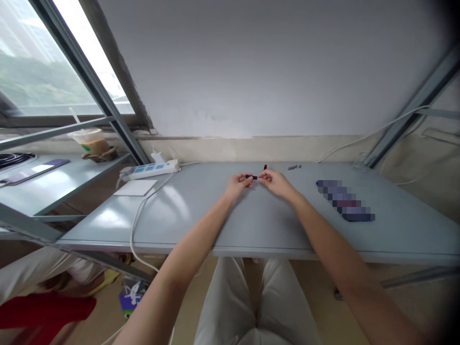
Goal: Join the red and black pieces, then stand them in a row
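A short, dark stick-like piece [251, 177] with a light tip is pinched in my left hand [237, 185], just above the middle of the grey tabletop. Close to that tip, the closed fingertips of my right hand [273, 182] face it from the right; anything between them is too small to make out. Just behind the right hand is a small red-and-black piece [265, 166]. Farther right, several tiny dark metallic pieces [294, 167] lie in a short row near the back of the table.
A blurred-out phone-shaped object [345, 201] lies on the tabletop [266, 230] at the right. At the left are a white power strip [154, 168], a flat white square [135, 188] and a white cable [138, 211] running over the front edge. A drink cup [92, 143] stands on the left-hand shelf.
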### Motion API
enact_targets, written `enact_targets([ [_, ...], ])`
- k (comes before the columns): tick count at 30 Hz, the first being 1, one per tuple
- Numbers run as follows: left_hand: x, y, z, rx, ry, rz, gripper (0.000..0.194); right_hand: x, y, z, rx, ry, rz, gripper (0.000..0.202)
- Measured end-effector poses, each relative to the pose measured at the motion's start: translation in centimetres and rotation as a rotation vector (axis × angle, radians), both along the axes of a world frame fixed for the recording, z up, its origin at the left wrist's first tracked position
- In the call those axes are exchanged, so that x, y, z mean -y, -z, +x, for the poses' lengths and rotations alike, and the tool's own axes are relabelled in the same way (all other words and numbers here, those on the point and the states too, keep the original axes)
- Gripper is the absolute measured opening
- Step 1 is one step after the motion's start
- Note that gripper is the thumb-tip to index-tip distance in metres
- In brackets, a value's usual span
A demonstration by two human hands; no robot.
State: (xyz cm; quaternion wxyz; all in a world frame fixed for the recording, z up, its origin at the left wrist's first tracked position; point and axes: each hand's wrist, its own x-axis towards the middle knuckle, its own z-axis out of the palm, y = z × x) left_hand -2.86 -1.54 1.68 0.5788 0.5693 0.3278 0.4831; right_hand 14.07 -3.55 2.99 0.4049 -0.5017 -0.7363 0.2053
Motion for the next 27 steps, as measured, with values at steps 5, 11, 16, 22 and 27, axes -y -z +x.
enact_targets([
  [5,0.3,-0.3,0.2,-0.003,0.033,0.002,0.021,0.4,-0.3,0.9,0.331,0.063,0.082,0.01],
  [11,0.2,-0.2,0.3,-0.179,-0.101,0.104,0.019,0.8,0.3,2.7,0.499,0.287,-0.102,0.009],
  [16,-0.7,0.2,1.5,-0.575,-0.142,0.323,0.014,0.6,0.2,2.9,0.433,0.355,-0.222,0.007],
  [22,-1.5,0.6,4.5,-0.711,-0.178,0.415,0.014,-0.1,1.3,2.7,0.459,0.418,-0.207,0.01],
  [27,-1.3,1.3,5.8,-0.798,-0.186,0.393,0.018,-0.4,2.1,3.0,0.471,0.39,-0.2,0.014],
])
